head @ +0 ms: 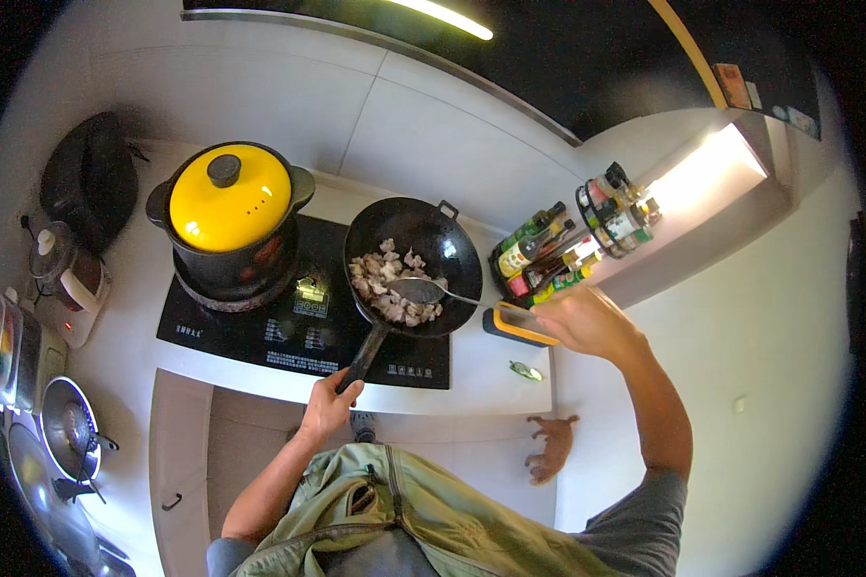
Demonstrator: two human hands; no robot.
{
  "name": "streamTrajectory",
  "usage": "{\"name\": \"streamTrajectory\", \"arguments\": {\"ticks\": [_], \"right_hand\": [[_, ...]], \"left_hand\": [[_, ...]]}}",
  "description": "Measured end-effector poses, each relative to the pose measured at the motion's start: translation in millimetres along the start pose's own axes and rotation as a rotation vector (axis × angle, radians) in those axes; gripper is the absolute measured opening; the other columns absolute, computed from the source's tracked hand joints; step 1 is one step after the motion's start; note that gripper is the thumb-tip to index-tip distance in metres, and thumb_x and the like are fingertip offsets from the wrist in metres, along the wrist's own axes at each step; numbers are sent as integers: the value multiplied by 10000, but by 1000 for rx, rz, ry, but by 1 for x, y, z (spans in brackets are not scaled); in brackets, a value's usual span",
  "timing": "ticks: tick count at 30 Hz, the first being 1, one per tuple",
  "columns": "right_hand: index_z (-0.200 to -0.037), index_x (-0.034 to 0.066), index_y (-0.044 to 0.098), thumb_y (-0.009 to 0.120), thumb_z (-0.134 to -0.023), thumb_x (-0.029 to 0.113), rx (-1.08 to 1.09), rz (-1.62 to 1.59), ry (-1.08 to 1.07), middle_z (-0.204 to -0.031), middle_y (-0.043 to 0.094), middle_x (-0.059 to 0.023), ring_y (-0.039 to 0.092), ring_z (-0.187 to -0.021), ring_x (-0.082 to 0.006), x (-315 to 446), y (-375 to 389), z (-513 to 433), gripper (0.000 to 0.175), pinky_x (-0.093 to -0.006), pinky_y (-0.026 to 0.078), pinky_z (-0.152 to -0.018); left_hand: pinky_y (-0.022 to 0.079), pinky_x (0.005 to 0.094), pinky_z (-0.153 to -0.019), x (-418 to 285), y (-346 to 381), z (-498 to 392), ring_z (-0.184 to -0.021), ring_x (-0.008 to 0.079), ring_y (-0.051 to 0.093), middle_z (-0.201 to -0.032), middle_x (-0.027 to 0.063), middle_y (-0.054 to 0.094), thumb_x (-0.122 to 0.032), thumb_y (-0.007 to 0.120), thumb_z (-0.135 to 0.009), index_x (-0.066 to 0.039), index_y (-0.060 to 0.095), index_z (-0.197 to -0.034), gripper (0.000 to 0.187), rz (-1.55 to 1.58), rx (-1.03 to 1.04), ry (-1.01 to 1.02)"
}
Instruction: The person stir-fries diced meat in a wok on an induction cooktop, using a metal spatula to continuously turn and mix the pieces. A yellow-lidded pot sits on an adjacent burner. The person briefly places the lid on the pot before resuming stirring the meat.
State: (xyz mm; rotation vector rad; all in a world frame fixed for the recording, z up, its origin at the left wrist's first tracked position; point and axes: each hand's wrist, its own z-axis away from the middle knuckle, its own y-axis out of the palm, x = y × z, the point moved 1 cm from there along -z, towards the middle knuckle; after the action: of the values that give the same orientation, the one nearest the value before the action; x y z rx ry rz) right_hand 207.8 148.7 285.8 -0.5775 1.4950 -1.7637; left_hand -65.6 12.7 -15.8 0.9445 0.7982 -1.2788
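A black wok (458, 249) stands on the right side of the black cooktop (245, 332). Pale chopped meat pieces (375, 270) lie in its bottom and up its left side. My left hand (332, 404) is closed round the wok's handle (364, 358), near the counter's front edge. My right hand (584, 321) holds a metal spatula (418, 290) by its handle from the right. The spatula's head is over the meat; whether it touches the pieces cannot be told.
A black pot with a yellow lid (231, 198) stands on the cooktop's left. Sauce bottles (527, 252) and a spice rack (613, 216) are at the right. Left are a glass kettle (72, 278) and a pan (72, 429). A small brown animal (552, 447) is low at the right.
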Motion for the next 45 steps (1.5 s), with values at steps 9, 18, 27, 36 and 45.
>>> {"name": "streamTrajectory", "arguments": {"ticks": [9,18,27,36,45], "right_hand": [[-796,34,671,603,-812,94,171,169,56,-733,667,-162,691,-680,-326,56,24,2,92,-453,549,-590],[-907,-20,683,604,-814,70,63,130,275,-784,679,-209,700,-673,-336,80,118,-39,152,-426,549,-555],[-1125,130,720,670,-878,270,-213,-254,490,-897,703,-187,685,-794,-355,-32,186,-18,288,-459,536,-691],[-1184,107,690,686,-878,206,-264,-417,440,-841,675,-163,658,-757,-342,-40,152,-3,323,-419,510,-640],[-1073,118,712,635,-911,221,-336,-344,199,-760,637,-155,635,-668,-337,-62,200,32,207,-448,499,-568]], "left_hand": [[391,243,-450,4,-4,-4,-508,61,474,-679,1,562,-279,643,-948,57,609,-1184,412,5,20,22],[394,240,-454,8,-4,-4,-512,66,477,-686,7,566,-280,644,-947,54,597,-1242,448,27,20,24],[382,231,-440,0,1,0,-506,62,471,-683,-5,561,-270,651,-947,25,609,-1251,425,-46,-15,-20],[352,226,-419,8,5,-6,-483,46,445,-669,-19,554,-268,673,-937,10,609,-1293,456,42,-56,-31],[334,239,-436,5,8,-1,-489,54,434,-657,-25,544,-258,665,-941,15,644,-1219,390,20,-93,-33]]}}
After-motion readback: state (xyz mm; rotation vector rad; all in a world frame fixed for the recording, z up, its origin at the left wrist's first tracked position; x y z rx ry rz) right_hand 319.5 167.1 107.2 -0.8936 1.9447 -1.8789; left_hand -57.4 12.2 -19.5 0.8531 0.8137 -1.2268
